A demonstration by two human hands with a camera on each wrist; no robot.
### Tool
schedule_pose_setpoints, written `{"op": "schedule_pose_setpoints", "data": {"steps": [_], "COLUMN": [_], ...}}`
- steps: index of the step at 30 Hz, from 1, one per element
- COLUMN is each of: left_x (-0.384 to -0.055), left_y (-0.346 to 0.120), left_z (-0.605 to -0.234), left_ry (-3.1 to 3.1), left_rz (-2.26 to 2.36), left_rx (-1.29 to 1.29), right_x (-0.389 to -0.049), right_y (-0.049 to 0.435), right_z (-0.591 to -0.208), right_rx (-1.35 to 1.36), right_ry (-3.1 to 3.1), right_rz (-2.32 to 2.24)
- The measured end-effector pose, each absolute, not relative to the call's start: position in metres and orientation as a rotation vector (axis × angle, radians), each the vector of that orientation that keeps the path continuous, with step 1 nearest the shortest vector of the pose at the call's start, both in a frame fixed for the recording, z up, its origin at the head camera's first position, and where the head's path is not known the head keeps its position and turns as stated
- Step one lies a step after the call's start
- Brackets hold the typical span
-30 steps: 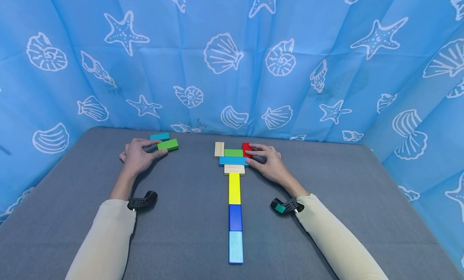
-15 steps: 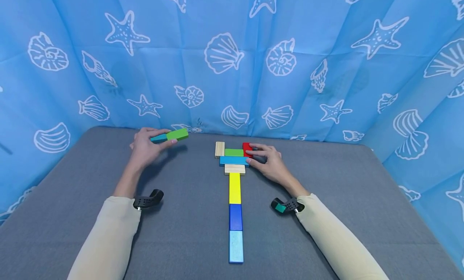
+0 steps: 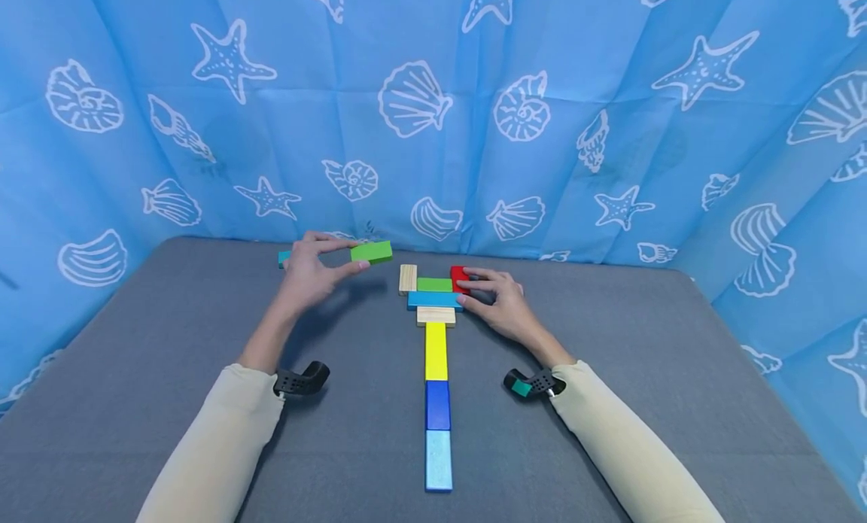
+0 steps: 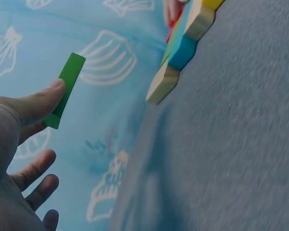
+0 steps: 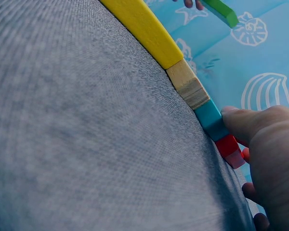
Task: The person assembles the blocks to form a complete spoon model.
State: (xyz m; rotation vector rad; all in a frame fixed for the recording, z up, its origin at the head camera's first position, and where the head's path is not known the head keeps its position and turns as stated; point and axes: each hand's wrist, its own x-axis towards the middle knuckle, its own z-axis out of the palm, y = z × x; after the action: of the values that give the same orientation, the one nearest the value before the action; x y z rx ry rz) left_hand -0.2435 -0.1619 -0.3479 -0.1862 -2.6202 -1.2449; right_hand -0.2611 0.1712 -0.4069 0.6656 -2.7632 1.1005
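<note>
My left hand (image 3: 308, 275) pinches a green block (image 3: 371, 252) between thumb and fingers, raised over the table's back left. The left wrist view shows the same green block (image 4: 65, 91) with the other fingers spread below it. My right hand (image 3: 501, 301) rests at the layout's far right corner, its extended fingers on the red block (image 3: 457, 276). Its thumb (image 5: 231, 115) touches the end of the blue block (image 3: 433, 301). Between the red block and an upright-laid natural wood block (image 3: 408, 278) lies another green block (image 3: 434, 284).
Below the blue block, another wood block (image 3: 436, 316) heads a column of yellow (image 3: 436, 350), dark blue (image 3: 438, 405) and light blue (image 3: 438, 460) blocks. A teal block (image 3: 282, 259) lies behind the left hand. A blue curtain (image 3: 433, 117) hangs along the grey table's (image 3: 609, 448) back edge.
My left hand has lifted the green block off the table and carried it rightward, away from the teal block. The right hand stays at the red block.
</note>
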Motion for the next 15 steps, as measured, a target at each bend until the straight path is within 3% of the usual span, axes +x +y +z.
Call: {"op": "schedule_pose_setpoints", "data": {"steps": [15], "left_x": [-0.265], "left_y": [-0.114], "left_z": [-0.362], "left_ry": [-2.707], "left_rz": [-1.228], "left_rx": [-0.296], "right_x": [-0.262], "right_y": [0.17], "right_z": [-0.409], "right_rx": [0.669], "right_ry": [-2.753], "right_rz": [1.113]}}
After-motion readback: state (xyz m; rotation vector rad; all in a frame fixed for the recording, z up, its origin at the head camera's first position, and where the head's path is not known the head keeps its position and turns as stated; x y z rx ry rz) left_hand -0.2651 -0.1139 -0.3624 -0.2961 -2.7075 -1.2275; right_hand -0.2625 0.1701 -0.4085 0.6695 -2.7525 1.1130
